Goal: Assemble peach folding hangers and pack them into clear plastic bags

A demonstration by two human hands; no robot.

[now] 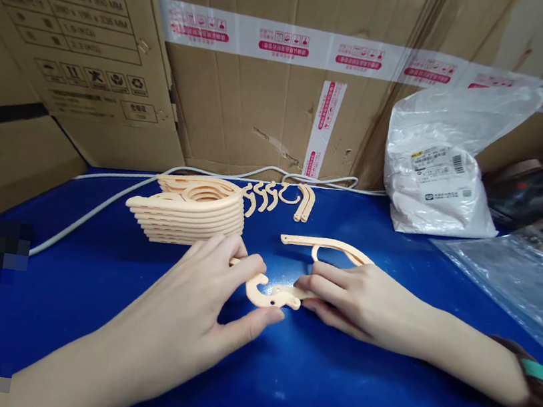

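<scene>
My left hand (pixel 210 282) is closed around a cream plastic hanger hook (pixel 256 295), its thumb below and its fingers above. My right hand (pixel 346 298) pinches a pale plastic piece (pixel 284 291) against the hook's lower end; most of that piece is hidden by the fingers, so I cannot tell its shape. Just beyond my right hand a curved hanger arm (pixel 331 244) is partly covered by the hand. Past my left hand stands a neat stack of folded cream hangers (pixel 189 215).
Several loose hooks (pixel 267 196) and two short curved arms (pixel 304 203) lie behind on the blue table (pixel 245 388). A white cable (pixel 112 218) runs along the back. Cardboard boxes (pixel 245 105) wall the rear; a white plastic bag (pixel 444 180) and clear plastic film (pixel 513 278) are at right.
</scene>
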